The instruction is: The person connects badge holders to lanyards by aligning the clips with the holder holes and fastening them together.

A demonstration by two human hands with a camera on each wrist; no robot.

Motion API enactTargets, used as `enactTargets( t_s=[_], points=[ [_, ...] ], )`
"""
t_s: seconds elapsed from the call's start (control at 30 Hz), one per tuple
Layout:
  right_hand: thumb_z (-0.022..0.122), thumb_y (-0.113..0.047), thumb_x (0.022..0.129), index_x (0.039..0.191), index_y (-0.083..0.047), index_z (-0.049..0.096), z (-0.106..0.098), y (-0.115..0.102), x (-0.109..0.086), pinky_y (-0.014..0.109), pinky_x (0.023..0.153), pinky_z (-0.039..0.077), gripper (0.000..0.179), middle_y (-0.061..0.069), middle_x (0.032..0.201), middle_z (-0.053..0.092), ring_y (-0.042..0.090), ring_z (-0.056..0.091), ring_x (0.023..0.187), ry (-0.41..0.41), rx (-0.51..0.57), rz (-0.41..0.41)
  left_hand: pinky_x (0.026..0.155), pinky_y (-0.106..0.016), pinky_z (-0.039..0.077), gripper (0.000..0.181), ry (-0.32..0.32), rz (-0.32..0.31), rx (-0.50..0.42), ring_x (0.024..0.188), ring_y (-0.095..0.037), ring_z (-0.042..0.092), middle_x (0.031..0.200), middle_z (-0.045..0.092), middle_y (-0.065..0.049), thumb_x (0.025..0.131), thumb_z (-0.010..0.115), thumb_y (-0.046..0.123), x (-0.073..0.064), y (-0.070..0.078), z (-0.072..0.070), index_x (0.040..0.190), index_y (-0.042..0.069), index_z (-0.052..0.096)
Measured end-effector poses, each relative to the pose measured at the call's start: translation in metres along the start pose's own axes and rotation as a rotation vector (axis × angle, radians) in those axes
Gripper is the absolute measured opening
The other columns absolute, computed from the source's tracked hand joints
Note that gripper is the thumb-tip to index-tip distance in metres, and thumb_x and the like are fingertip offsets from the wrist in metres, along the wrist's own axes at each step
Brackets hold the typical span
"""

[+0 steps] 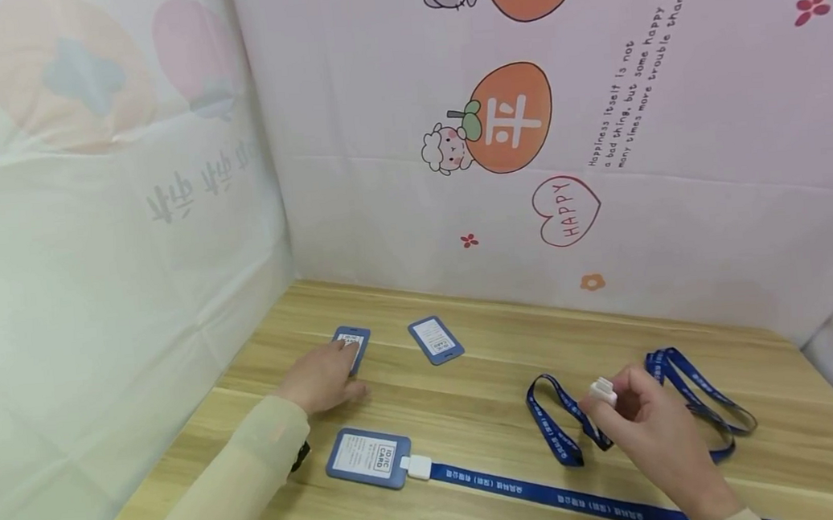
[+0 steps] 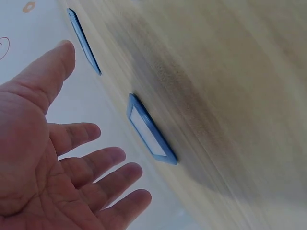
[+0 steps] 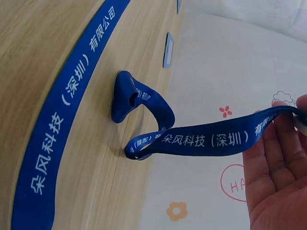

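Observation:
My left hand reaches over a blue badge holder on the left of the table and partly covers it in the head view. In the left wrist view its fingers are spread and relaxed, with a gap to the badge holder. My right hand pinches the white plastic clip of a dark blue lanyard, raised off the table. The lanyard strap runs from these fingers down to loops on the wood. White lettering is printed along it.
A second blue badge holder lies flat near the back. Closer to me, another badge holder is joined by a white clip to a lanyard stretching right. Printed cloth walls stand behind and at the sides of the wooden table.

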State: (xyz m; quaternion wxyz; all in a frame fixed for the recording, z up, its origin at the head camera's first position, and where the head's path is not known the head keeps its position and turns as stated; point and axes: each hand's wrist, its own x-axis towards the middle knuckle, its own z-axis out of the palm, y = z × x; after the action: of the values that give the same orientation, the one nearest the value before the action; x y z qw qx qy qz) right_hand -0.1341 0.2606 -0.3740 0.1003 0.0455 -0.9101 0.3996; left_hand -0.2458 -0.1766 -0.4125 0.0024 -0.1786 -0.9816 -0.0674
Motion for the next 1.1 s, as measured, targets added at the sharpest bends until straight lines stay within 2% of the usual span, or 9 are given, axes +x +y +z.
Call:
enactTargets(
  t_s=[0.13, 0.3, 0.6, 0.87, 1.1],
  points=[
    [0.070, -0.041, 0.100, 0.101, -0.010, 0.056, 0.001, 0.000, 0.000, 0.027, 0.054, 0.048, 0.034, 0.006, 0.090, 0.067, 0.016, 0.057, 0.071, -0.021, 0.010, 0.026, 0.107, -0.057, 0.052, 0.076, 0.003, -0.018, 0.000, 0.127, -0.046, 0.061, 0.141, 0.060, -0.030, 0.094, 0.074, 0.049, 0.005, 0.000, 0.000, 0.142, -0.007, 0.056],
    [0.068, -0.042, 0.101, 0.105, -0.010, 0.059, 0.002, -0.001, -0.001, 0.027, 0.056, 0.051, 0.034, 0.006, 0.095, 0.069, 0.015, 0.059, 0.074, -0.039, 0.013, 0.039, 0.105, -0.057, 0.053, 0.073, -0.024, -0.054, -0.010, 0.125, -0.046, 0.062, 0.139, 0.061, -0.031, 0.097, 0.072, 0.048, 0.009, -0.002, 0.000, 0.142, -0.008, 0.055],
    [0.066, -0.045, 0.102, 0.112, -0.011, 0.061, 0.004, -0.003, -0.001, 0.027, 0.054, 0.049, 0.036, 0.007, 0.095, 0.068, 0.017, 0.058, 0.074, -0.065, 0.030, 0.072, 0.094, -0.053, 0.059, 0.071, -0.052, -0.118, 0.026, 0.106, -0.039, 0.069, 0.122, 0.068, -0.028, 0.099, 0.069, 0.046, 0.021, -0.011, 0.001, 0.137, -0.011, 0.055],
    [0.066, -0.043, 0.103, 0.113, -0.011, 0.062, 0.003, -0.003, -0.005, 0.027, 0.053, 0.048, 0.034, 0.006, 0.094, 0.067, 0.017, 0.057, 0.073, -0.068, 0.028, 0.064, 0.085, -0.051, 0.061, 0.063, -0.055, -0.167, 0.026, 0.096, -0.036, 0.071, 0.111, 0.071, -0.025, 0.100, 0.067, 0.045, 0.028, -0.010, 0.002, 0.132, -0.009, 0.059],
    [0.064, -0.041, 0.104, 0.112, -0.011, 0.060, 0.004, -0.003, -0.006, 0.027, 0.056, 0.052, 0.032, 0.006, 0.096, 0.071, 0.016, 0.064, 0.078, -0.082, 0.062, 0.073, 0.082, -0.050, 0.061, 0.061, -0.063, -0.211, 0.014, 0.089, -0.034, 0.070, 0.106, 0.072, -0.023, 0.100, 0.068, 0.046, 0.033, -0.010, 0.004, 0.128, -0.008, 0.059]
  ],
)
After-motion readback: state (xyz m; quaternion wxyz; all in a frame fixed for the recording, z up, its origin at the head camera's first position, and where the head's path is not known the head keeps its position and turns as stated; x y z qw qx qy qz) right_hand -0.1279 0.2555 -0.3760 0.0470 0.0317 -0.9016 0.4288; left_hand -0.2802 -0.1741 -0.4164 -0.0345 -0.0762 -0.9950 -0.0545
